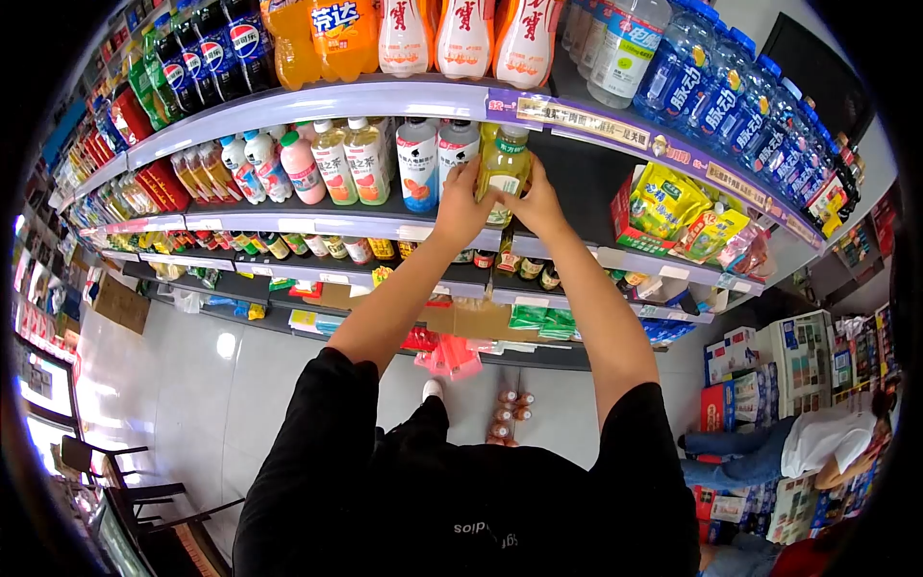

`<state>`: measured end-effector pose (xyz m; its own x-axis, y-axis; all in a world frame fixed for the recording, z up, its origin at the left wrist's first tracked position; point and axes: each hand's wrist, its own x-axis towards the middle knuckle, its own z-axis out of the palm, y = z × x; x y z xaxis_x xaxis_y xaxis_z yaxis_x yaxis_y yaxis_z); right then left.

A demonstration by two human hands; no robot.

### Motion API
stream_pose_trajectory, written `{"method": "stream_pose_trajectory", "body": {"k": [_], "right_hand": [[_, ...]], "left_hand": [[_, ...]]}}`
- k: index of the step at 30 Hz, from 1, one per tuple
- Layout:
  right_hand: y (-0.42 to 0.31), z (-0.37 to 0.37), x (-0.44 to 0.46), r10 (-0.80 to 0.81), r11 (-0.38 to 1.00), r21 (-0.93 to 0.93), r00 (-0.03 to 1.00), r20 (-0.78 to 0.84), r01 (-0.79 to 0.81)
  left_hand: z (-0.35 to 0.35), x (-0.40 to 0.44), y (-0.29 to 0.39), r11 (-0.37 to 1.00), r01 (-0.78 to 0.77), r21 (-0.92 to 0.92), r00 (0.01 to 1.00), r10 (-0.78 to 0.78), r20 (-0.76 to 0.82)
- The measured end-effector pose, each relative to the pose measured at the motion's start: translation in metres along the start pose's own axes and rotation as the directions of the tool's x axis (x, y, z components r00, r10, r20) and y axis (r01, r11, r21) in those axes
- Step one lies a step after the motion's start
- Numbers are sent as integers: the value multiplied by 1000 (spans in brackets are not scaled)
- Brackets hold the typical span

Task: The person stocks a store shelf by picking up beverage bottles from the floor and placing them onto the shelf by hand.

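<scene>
A bottle of yellow-green drink [506, 165] with a green label stands at the front of the second shelf. My left hand [462, 204] is closed around its left side, and my right hand [538, 204] grips it from the right, the thumbs close together at the front. Just left of it are white-and-black labelled bottles [418, 165], one of them partly behind my left hand. Farther left come tea bottles with pale labels [366, 162] and a pink bottle [302, 169]. Part of the bottle is hidden by my fingers.
Orange soda [341, 40], white-sleeved bottles [465, 38] and blue bottles [716, 91] line the upper shelf, whose front edge [413, 94] juts above my hands. Yellow snack bags [663, 207] lie at right. Bottles [504, 415] stand on the floor. Another person [829, 444] is at lower right.
</scene>
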<state>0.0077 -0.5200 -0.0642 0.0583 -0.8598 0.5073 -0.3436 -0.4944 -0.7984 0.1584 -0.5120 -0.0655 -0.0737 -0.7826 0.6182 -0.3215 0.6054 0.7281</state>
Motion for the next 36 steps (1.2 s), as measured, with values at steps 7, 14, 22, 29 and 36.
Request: {"method": "stream_pose_trajectory", "body": {"k": [7, 14, 22, 29, 36], "right_hand": [[-2, -1, 4, 158, 987, 29, 987, 17, -159], [-6, -1, 3, 201, 979, -45, 979, 11, -201], [-7, 4, 2, 203, 979, 42, 979, -35, -202], [10, 31, 5, 112, 923, 375, 993, -47, -86], [9, 38, 4, 274, 905, 370, 953, -128, -211]], "left_hand": [[-1, -9, -17, 981, 41, -188, 997, -30, 64], [1, -20, -17, 986, 7, -165, 999, 1, 49], [4, -21, -23, 982, -17, -186, 1000, 21, 22], [-3, -28, -31, 974, 51, -219, 997, -36, 74], [3, -32, -43, 971, 99, -220, 985, -63, 163]]}}
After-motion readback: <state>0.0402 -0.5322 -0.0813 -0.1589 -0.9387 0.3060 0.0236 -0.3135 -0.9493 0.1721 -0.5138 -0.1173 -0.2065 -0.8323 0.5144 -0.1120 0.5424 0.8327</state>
